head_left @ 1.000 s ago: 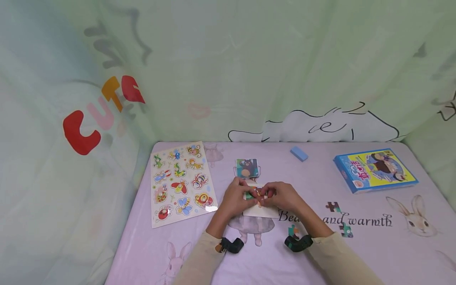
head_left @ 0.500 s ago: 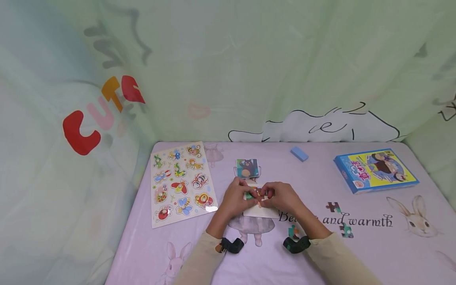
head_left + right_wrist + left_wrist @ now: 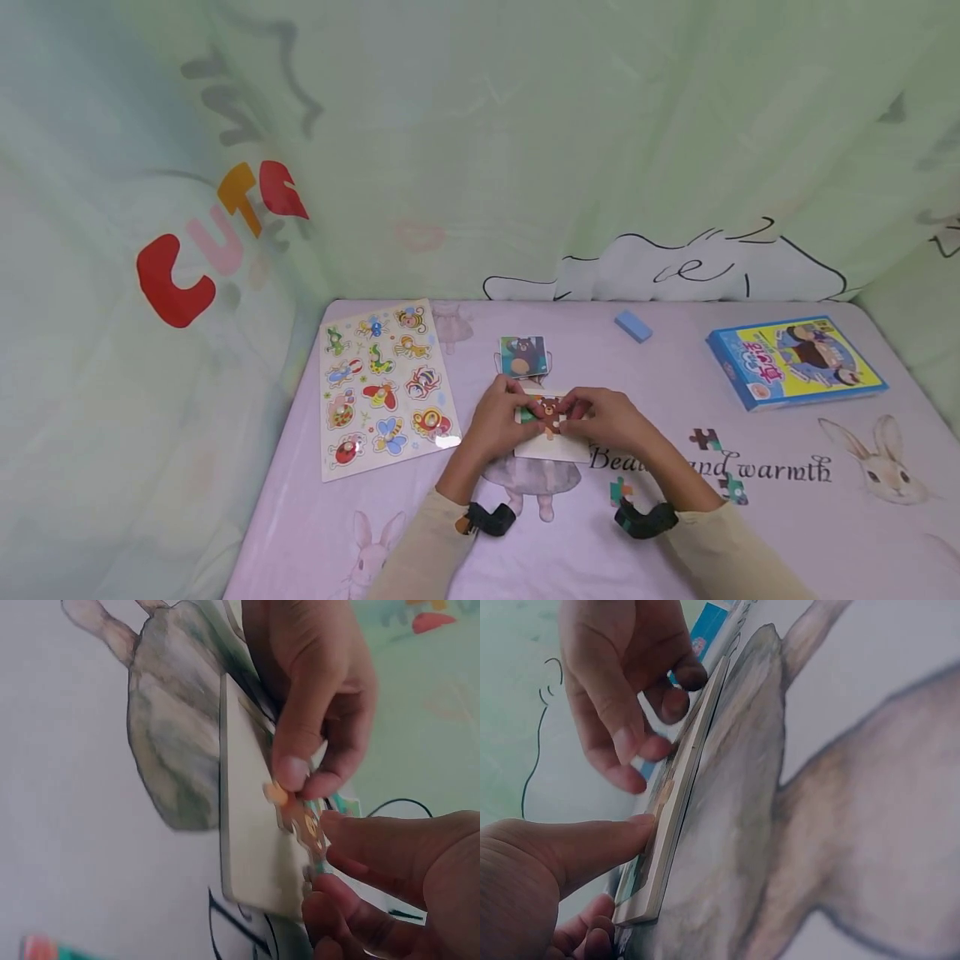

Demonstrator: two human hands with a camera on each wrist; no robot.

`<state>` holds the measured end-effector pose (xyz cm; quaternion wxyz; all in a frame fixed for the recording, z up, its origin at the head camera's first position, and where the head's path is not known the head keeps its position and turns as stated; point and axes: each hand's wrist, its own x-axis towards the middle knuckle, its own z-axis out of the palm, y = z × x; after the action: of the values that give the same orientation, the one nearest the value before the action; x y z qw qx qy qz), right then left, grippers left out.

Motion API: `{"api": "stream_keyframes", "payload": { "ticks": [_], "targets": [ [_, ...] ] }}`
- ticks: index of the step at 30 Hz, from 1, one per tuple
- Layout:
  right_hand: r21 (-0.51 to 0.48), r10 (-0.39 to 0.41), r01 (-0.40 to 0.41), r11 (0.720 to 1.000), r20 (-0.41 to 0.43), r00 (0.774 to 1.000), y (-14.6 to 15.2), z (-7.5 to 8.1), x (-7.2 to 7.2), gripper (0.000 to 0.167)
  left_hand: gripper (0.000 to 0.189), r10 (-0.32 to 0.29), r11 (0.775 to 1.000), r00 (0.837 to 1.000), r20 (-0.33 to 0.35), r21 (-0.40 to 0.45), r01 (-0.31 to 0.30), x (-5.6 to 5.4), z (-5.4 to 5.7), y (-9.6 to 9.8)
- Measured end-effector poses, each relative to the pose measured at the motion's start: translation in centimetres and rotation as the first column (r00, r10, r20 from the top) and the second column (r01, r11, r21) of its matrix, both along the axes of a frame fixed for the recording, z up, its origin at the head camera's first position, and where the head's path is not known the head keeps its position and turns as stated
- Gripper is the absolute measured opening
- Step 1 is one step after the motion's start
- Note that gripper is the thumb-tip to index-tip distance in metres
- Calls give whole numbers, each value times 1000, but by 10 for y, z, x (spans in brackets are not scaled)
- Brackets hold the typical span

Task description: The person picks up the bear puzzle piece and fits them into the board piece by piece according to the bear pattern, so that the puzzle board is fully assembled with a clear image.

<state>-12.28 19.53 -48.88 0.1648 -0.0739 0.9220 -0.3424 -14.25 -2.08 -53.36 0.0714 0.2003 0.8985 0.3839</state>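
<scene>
A small pale puzzle tray (image 3: 551, 448) lies in front of the person, with brown bear puzzle pieces (image 3: 550, 407) in its upper part. At their left side, the left hand (image 3: 501, 421) pinches a piece with an orange knob (image 3: 276, 793) between thumb and forefinger; its other fingers curl at the tray's edge. The right hand (image 3: 606, 421) hovers over the right side of the pieces, its fingers (image 3: 634, 776) loosely bent and parted. Behind the tray lies a square bear picture (image 3: 524, 357).
Loose puzzle pieces (image 3: 705, 439) lie to the right, with another piece (image 3: 620, 492) near the right wrist. An insect peg board (image 3: 386, 387) lies left. A blue block (image 3: 633, 326) and a blue-yellow box (image 3: 798, 361) are at the back right.
The right hand has shifted slightly right and its fingers have parted from the pieces, showing more of the bear. The left hand stays at the tray.
</scene>
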Motion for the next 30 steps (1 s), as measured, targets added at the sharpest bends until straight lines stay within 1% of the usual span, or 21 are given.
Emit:
{"api": "stream_keyframes", "payload": {
  "ticks": [4,10,14,20,25,30],
  "targets": [
    [20,-48,48,999,0,999,20,9,11,23,13,4,1000,1000,8,8,-4,0,0,2],
    [51,-142,142,989,-7,990,55,23,26,25,13,2,1000,1000,-20,-2,-2,1,-1,3],
    [84,-193,192,978,-2,981,77,28,34,29,14,4,1000,1000,-29,-8,-5,2,-2,2],
    [87,-233,233,969,-7,972,99,23,44,30,13,-3,1000,999,-50,-17,2,2,-2,2],
    [90,-256,255,963,-1,967,105,14,46,28,12,-4,1000,999,-41,-5,3,3,-2,1],
    [103,-273,271,957,9,962,110,6,48,28,13,-7,1000,999,-33,-22,6,4,-1,1]
  ]
}}
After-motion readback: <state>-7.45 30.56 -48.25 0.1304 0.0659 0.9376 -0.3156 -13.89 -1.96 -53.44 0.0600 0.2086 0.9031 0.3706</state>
